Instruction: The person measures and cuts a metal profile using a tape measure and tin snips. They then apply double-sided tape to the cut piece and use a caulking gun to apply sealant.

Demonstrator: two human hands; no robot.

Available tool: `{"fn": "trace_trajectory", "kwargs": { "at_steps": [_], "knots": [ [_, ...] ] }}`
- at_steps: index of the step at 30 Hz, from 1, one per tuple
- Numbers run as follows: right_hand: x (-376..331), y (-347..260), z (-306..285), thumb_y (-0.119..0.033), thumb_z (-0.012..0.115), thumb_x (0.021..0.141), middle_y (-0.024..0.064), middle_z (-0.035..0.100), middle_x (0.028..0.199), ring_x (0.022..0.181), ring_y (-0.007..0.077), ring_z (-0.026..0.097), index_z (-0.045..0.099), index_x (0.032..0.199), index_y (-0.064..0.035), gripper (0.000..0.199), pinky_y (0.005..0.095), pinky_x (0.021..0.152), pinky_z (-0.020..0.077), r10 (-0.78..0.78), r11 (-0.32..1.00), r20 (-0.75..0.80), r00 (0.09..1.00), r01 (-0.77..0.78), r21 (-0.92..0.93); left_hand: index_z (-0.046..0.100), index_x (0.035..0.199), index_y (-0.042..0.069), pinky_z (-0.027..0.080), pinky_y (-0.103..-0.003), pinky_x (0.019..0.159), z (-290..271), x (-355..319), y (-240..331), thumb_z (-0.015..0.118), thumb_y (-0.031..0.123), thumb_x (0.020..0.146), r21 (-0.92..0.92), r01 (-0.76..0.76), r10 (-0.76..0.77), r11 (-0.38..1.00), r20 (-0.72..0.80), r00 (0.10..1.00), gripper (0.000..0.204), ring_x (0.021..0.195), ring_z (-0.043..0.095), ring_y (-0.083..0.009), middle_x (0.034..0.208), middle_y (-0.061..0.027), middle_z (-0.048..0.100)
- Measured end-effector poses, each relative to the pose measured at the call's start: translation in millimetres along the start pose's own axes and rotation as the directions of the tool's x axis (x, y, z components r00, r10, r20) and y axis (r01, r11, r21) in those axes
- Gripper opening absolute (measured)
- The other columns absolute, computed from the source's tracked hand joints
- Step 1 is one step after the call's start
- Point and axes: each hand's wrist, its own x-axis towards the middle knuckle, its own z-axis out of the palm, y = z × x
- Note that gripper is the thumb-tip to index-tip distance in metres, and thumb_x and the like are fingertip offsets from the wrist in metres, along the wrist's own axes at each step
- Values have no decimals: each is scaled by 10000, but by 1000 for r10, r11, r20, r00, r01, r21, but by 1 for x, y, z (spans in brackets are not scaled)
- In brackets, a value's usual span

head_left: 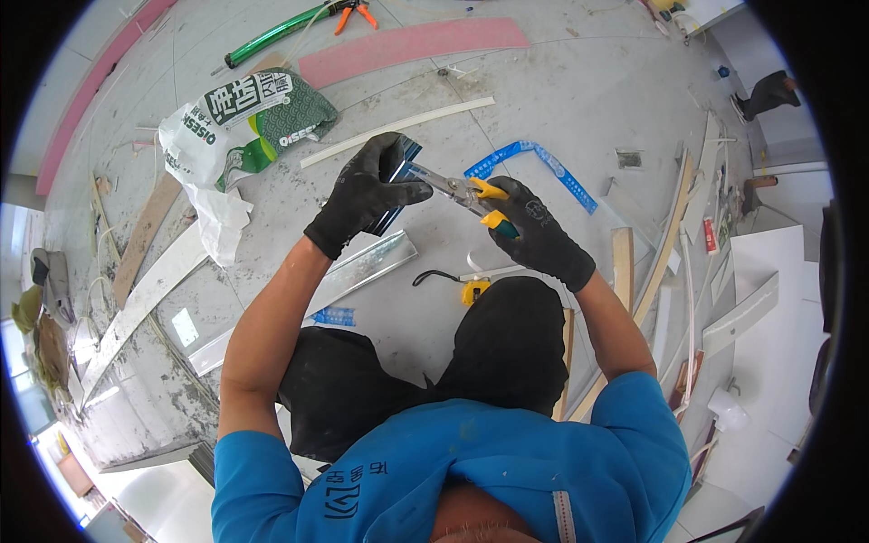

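Observation:
My left hand (362, 185), in a black work glove, is closed around a short piece of shiny metal strip (405, 161), thumb toward me. In my gloved right hand (541, 231) is a pair of metal snips (453, 188) with yellow and green handles, pointing left. The jaws of the snips meet the edge of the strip beside my left thumb; whether they bite into it I cannot tell. The handles stand somewhat apart. Below my hands a long silver metal channel (362, 269) lies slantwise on the floor. A yellow tape measure (474, 290) with a black strap lies near my knee.
Beyond my hands lie a bent blue strip (561, 176), a thin white strip (398, 131), a pink board (416, 50) and a green tube gun (281, 36). A white-and-green bag (281, 131) sits left. Long wooden strips (665, 249) lie right; another person (769, 93) is farther off.

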Motion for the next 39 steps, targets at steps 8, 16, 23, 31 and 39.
{"fn": "trace_trajectory", "kwargs": {
  "at_steps": [8, 16, 23, 31, 39],
  "knots": [
    [0, 1, 4, -38, 733, 829, 212, 431, 1433, 1322, 395, 459, 505, 1367, -26, 584, 436, 1095, 414, -10, 1000, -26, 1000, 10, 19, 488, 1344, -10, 473, -314, 935, 1, -1, 1, 896, 409, 650, -24, 24, -24, 999, 2, 1000, 907, 1017, 569, -203, 1104, -107, 585],
    [5, 3, -4, -110, 715, 815, 252, 500, 1340, 1248, 427, 499, 614, 1244, -74, 442, 485, 1055, 419, 41, 997, 17, 999, -42, 63, 489, 1343, -4, 469, -317, 917, 0, -2, 1, 906, 400, 646, -49, -14, 15, 999, 10, 1000, 908, 1003, 564, -195, 1091, -97, 582],
    [11, 4, -20, -173, 743, 807, 250, 555, 1256, 1177, 404, 538, 657, 1135, -40, 365, 478, 1006, 440, -1, 1000, 97, 995, 3, -26, 495, 1341, 7, 476, -324, 905, 1, -4, 12, 909, 370, 652, -61, -22, 25, 998, 59, 998, 883, 983, 573, -199, 1085, -100, 596],
    [16, 5, -27, -191, 821, 797, 220, 577, 1194, 1098, 372, 580, 635, 1111, -16, 405, 422, 947, 488, -10, 986, 160, 987, 36, -160, 493, 1342, 4, 488, -339, 935, 3, -6, 11, 899, 322, 669, -144, 30, -20, 989, 65, 998, 848, 1030, 604, -213, 1140, -139, 615],
    [14, 2, -18, -159, 817, 805, 206, 566, 1180, 1020, 360, 599, 557, 1165, 5, 473, 398, 875, 521, -49, 997, 11, 999, 50, -66, 484, 1357, -1, 498, -334, 921, 0, -5, 11, 889, 288, 682, -205, 47, -24, 978, 112, 993, 839, 1013, 613, -212, 1150, -148, 618]
  ]
}}
